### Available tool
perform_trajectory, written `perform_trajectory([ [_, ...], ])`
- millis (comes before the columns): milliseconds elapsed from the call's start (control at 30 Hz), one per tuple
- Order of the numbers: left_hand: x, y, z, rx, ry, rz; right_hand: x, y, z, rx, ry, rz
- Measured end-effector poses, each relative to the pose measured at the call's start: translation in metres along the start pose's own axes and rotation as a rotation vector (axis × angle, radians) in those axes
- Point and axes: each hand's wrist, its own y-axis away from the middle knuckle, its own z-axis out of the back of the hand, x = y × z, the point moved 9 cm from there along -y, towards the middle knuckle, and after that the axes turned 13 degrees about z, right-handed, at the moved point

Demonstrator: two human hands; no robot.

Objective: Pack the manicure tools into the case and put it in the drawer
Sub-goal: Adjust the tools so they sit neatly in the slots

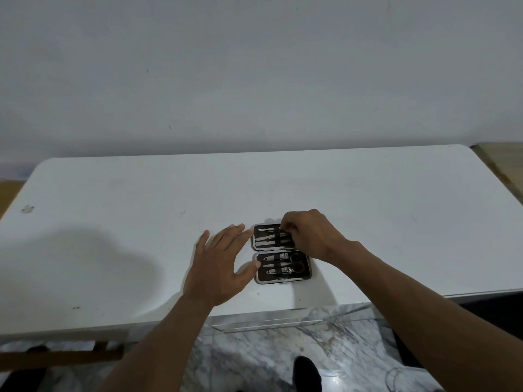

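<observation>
A small manicure case (283, 280) lies open flat on the white table (113, 222), near its front edge. Both dark halves hold several silver tools under elastic straps; scissors (297, 263) and clippers (278, 270) sit in the near half. My right hand (311, 234) rests over the far half's right end, its fingertips pinched on the end of a tool there. My left hand (220, 264) lies spread on the table to the case's left, with a fingertip and the thumb touching the case's left edge.
A plain wall rises behind the table. Below the table's front edge I see a clear drawer (283, 321) pulled out a little, a marble-patterned floor (268, 360) and a wooden bar (56, 356) at lower left.
</observation>
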Motion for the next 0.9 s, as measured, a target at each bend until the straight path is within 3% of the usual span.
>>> perform_trajectory([
  [300,0.0,0.0,0.0,0.006,-0.032,-0.001,-0.013,0.023,0.004,-0.097,0.018,-0.125],
  [500,-0.001,0.001,-0.002,0.037,-0.04,0.008,-0.016,0.045,-0.003,-0.095,-0.102,-0.267],
  [767,-0.017,-0.007,0.004,0.295,0.009,0.207,-0.02,0.063,-0.009,-0.013,-0.287,-0.313],
  [900,-0.026,-0.006,-0.001,0.465,0.149,0.335,-0.019,0.059,-0.008,-0.025,-0.279,-0.291],
])
